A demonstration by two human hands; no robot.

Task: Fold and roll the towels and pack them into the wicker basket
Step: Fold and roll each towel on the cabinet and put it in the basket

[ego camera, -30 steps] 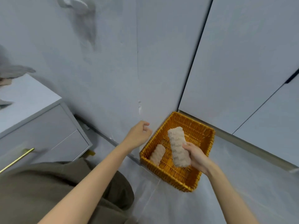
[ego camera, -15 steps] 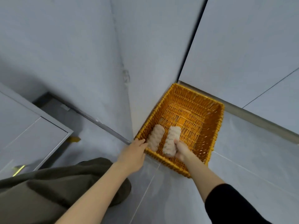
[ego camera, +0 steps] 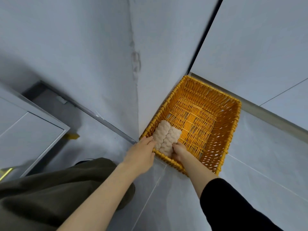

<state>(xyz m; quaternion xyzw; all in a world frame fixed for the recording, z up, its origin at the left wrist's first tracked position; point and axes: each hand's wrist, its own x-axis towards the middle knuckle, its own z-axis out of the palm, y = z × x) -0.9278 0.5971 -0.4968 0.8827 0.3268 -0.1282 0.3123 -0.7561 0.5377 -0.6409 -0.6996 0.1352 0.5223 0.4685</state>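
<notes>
**Second roll tucked in beside the first**

Down into the wicker basket (ego camera: 238,114) went the second roll (ego camera: 172,139) since a moment ago. Now it lies touching the first roll (ego camera: 160,132), side by side. Both sit in the basket's 8 o'clock corner, with their far ends pointing to about 1 o'clock. I think I pack them tight in that corner so more rolls can fit in the bare part, out toward 2 o'clock.

My right grip (ego camera: 179,151) is inside the basket. Its fingers curl round the near end of the second roll, holding it so it does not come undone. My left grip (ego camera: 141,153) reaches over the near rim with fairly straight fingers. They touch the first roll to stop it sliding. Both arms stretch forward and down. The basket stands on the floor (ego camera: 253,164), close to the wall (ego camera: 100,64).
</notes>
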